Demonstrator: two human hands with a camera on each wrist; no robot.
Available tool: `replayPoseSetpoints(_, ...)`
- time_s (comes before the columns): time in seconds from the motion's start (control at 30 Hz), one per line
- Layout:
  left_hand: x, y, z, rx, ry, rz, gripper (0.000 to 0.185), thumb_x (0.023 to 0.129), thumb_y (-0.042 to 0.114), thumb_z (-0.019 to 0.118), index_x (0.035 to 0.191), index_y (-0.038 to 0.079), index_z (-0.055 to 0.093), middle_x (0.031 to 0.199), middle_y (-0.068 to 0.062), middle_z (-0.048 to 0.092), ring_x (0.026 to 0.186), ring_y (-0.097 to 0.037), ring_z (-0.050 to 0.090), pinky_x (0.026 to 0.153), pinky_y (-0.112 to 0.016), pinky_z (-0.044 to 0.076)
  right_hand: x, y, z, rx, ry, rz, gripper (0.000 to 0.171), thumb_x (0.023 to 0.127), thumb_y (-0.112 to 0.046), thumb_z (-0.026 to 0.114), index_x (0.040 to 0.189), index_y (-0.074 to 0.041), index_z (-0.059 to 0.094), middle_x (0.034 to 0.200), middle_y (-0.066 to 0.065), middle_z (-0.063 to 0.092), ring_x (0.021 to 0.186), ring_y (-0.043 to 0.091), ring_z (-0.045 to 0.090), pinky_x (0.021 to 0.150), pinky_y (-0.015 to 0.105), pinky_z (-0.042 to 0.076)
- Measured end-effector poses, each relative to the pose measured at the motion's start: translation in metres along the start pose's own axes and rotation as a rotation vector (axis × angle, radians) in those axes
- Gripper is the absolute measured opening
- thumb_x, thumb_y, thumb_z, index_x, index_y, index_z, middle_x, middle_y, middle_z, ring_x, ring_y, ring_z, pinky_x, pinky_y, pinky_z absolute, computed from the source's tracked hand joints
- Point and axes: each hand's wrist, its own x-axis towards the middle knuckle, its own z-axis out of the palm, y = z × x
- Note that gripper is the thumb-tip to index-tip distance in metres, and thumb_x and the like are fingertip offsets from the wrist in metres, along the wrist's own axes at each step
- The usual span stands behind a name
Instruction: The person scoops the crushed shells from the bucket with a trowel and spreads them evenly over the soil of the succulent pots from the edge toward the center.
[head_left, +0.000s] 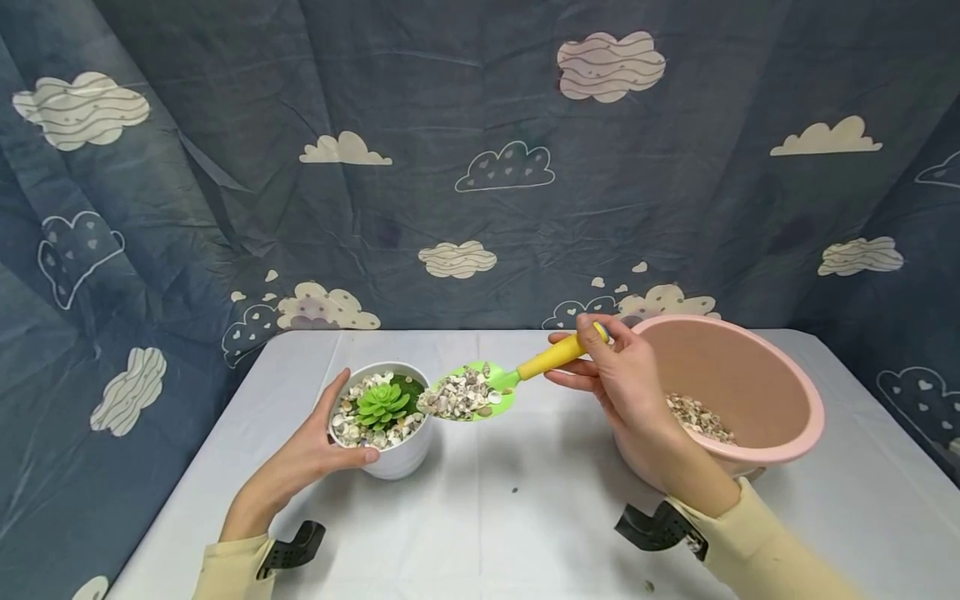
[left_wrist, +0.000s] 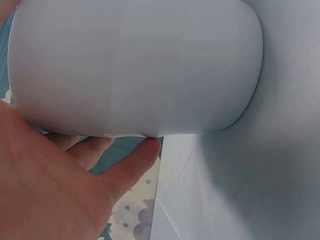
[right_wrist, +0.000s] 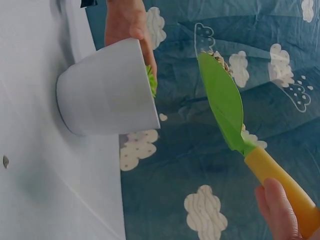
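Note:
A white pot [head_left: 397, 460] stands on the table at the left, holding a green succulent [head_left: 382, 406] ringed by small shells and a patch of green. My left hand [head_left: 300, 454] grips the pot around its side, thumb at the near rim; in the left wrist view its fingers lie along the pot wall. My right hand [head_left: 626, 379] holds the yellow handle of a green-bladed trowel [head_left: 555, 357]. Small shells [head_left: 459, 395] are heaped on its blade. The blade's tip is raised beside the pot's right rim, as the right wrist view shows.
A pink tub [head_left: 806, 417] stands at the right, behind my right wrist, with small shells [head_left: 701, 418] at its bottom. A few loose bits [head_left: 515, 490] lie on the white table [head_left: 480, 542]. A dark cloud-print cloth [head_left: 480, 217] hangs behind the table.

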Motion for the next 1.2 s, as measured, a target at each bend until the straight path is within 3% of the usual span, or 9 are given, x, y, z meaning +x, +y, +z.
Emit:
replayPoseSetpoints(0.2, 0.001, 0.000, 0.000, -0.002, 0.005, -0.005, 0.116, 0.076, 0.030, 0.084, 0.159, 0.033, 0.003, 0.163, -0.011, -0.002, 0.146, -0.041, -0.002, 0.106, -0.072, 0.009, 0.006, 0.013, 0.008, 0.019, 0.007, -0.015, 0.032, 0.097, -0.025, 0.063, 0.110, 0.001, 0.051, 0.097, 0.015, 0.070, 0.081, 0.031, 0.072, 0.072, 0.046, 0.056)
replayPoseSetpoints(0.6, 0.004, -0.004, 0.000, -0.042, 0.003, -0.001, 0.117, 0.076, 0.027, 0.085, 0.159, 0.031, 0.002, 0.163, -0.015, -0.002, 0.146, -0.041, -0.001, 0.108, -0.070, 0.008, 0.018, 0.033, 0.024, 0.005, 0.039, -0.015, 0.034, 0.098, -0.025, 0.062, 0.116, 0.001, 0.050, 0.100, 0.016, 0.068, 0.083, 0.031, 0.072, 0.073, 0.045, 0.056)
replayPoseSetpoints(1.03, 0.004, -0.002, 0.000, -0.070, -0.003, -0.018, 0.117, 0.076, 0.026, 0.085, 0.159, 0.033, 0.002, 0.162, -0.015, 0.000, 0.146, -0.040, 0.003, 0.110, -0.067, 0.010, 0.033, 0.050, 0.045, 0.051, 0.027, -0.040, 0.034, 0.097, -0.022, 0.063, 0.113, 0.004, 0.049, 0.104, 0.024, 0.067, 0.077, 0.030, 0.072, 0.069, 0.045, 0.057)
replayPoseSetpoints(1.2, 0.004, 0.000, -0.002, -0.069, -0.006, -0.025, 0.118, 0.075, 0.026, 0.085, 0.159, 0.032, 0.001, 0.162, -0.016, 0.000, 0.146, -0.041, 0.004, 0.110, -0.066, 0.011, 0.040, 0.057, 0.053, 0.054, 0.028, -0.047, 0.030, 0.096, -0.023, 0.066, 0.108, 0.001, 0.051, 0.099, 0.021, 0.068, 0.076, 0.031, 0.072, 0.068, 0.045, 0.057)
